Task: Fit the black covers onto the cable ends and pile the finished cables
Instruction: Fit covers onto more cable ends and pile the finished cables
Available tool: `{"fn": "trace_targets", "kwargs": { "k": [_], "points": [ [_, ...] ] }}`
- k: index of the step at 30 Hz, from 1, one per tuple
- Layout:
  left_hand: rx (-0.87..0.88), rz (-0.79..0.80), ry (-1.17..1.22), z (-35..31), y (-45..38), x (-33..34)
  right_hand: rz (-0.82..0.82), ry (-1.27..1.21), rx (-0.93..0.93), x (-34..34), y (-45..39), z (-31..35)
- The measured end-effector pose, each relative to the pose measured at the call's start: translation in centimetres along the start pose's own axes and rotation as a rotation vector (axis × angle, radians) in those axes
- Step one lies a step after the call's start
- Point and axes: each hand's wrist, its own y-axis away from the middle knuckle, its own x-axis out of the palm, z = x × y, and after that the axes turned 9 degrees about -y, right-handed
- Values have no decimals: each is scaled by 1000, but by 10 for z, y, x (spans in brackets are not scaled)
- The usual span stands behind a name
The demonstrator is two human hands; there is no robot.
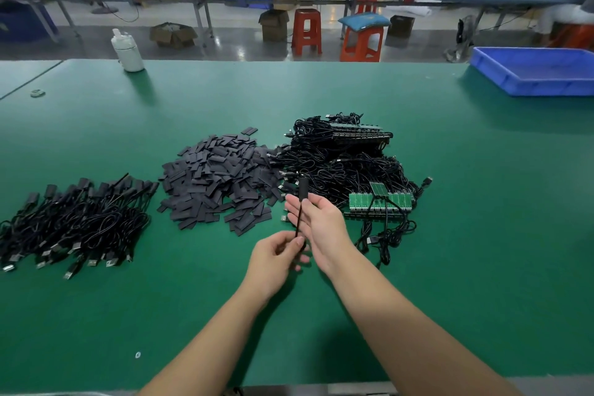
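Left hand (279,255) is curled, thumb and fingertips pinching the cable (299,222) low on its length; the cable runs straight up from those fingers across the right hand (316,219); right hand is open, fingers straight and loosely spread, palm facing left, the cable lying against its fingers; cannot tell whether the right thumb presses it; a black cover (302,189) sits on the cable's top end, just past the right fingertips.

Pile of loose covers (218,178) lies on the green table (450,235) beyond the left fingers, a bit to their left; heap of unfinished cables (340,159) lies beyond the right fingertips, with green circuit boards (379,201) just right of the right hand, wires still attached; stack of finished cables (77,219) sits well left of the left hand, covered ends toward the far side, plugs toward the near edge.

Blue tray (533,74) far right at the back of the table; white bottle (127,50) far left at the back; red stools (307,30) on the floor behind the table.
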Motion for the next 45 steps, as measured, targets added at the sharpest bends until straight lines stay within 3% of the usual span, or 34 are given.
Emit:
{"fn": "trace_targets", "kwargs": {
  "k": [30,34,36,38,43,45],
  "points": [
    [16,58,-499,14,5,-19,-123,217,0,-12,-8,-25],
    [77,109,-828,7,3,-28,-83,139,1,-15,-11,-25],
    [101,60,-966,0,1,-37,-31,147,-6,-19,-13,-25],
    [91,-15,-996,-7,-3,-53,-11,384,-46,-28,-16,-26],
    [-38,-274,-1013,-20,-17,-137,-13,1479,-373,-74,-15,-35],
    [-84,-410,-1109,-22,-27,-182,74,1689,-372,-87,-13,-43]
  ]
}}
